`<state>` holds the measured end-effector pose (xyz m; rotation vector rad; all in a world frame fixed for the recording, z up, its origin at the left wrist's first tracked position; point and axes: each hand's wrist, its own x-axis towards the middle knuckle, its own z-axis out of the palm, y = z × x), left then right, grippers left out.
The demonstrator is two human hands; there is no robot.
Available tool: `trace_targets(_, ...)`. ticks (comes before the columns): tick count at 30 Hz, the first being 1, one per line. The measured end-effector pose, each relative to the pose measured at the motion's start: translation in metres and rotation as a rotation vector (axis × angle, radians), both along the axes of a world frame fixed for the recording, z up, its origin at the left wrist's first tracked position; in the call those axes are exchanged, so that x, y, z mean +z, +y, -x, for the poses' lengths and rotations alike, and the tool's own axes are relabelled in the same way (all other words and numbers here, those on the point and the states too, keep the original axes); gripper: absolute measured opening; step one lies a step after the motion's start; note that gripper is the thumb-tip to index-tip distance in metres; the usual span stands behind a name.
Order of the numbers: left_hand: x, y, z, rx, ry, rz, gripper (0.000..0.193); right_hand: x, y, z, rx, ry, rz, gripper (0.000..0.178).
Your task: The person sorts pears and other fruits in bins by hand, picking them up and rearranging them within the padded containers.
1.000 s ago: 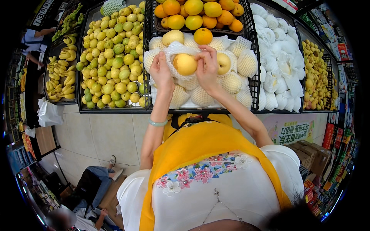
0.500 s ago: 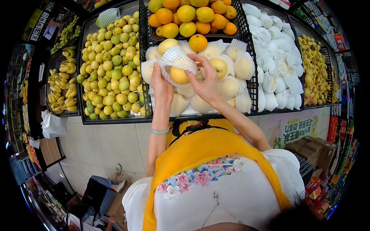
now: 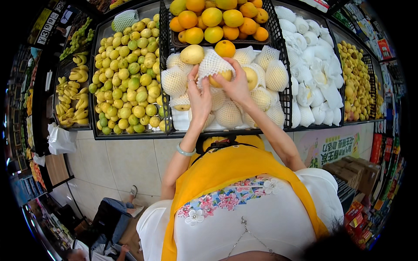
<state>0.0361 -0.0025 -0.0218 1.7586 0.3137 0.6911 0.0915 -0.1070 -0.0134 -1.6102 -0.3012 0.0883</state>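
Note:
A yellow pear point(image 3: 223, 77) in a white foam net sleeve point(image 3: 212, 65) is held between my two hands, above the near part of a black crate. My left hand point(image 3: 200, 98) closes on the sleeve's left side. My right hand point(image 3: 238, 85) grips the pear and the net from the right. The net covers the top of the pear, and yellow skin shows at its lower side. Just behind my hands a bare pear point(image 3: 192, 55) and an orange point(image 3: 225, 48) lie on several netted pears point(image 3: 275, 75).
The black crate's wall point(image 3: 286, 93) stands right of my hands. Oranges point(image 3: 212, 16) fill a basket behind. Yellow-green fruit point(image 3: 130, 74) lies left, bananas point(image 3: 69, 98) farther left, white-wrapped fruit point(image 3: 309, 74) right. A person point(image 3: 115, 222) is at the lower left.
Both hands have shifted a little to the right with the pear. The foam net now comes farther down over it, and my right fingers have moved from the net's edge to the pear's side.

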Motion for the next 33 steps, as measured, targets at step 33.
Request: trace_targets(33, 0.008, -0.005, 0.028, -0.096, 0.131, 1.012, 0.04, -0.006, 0.01, 0.013, -0.132, -0.331, 0.216, 0.022)
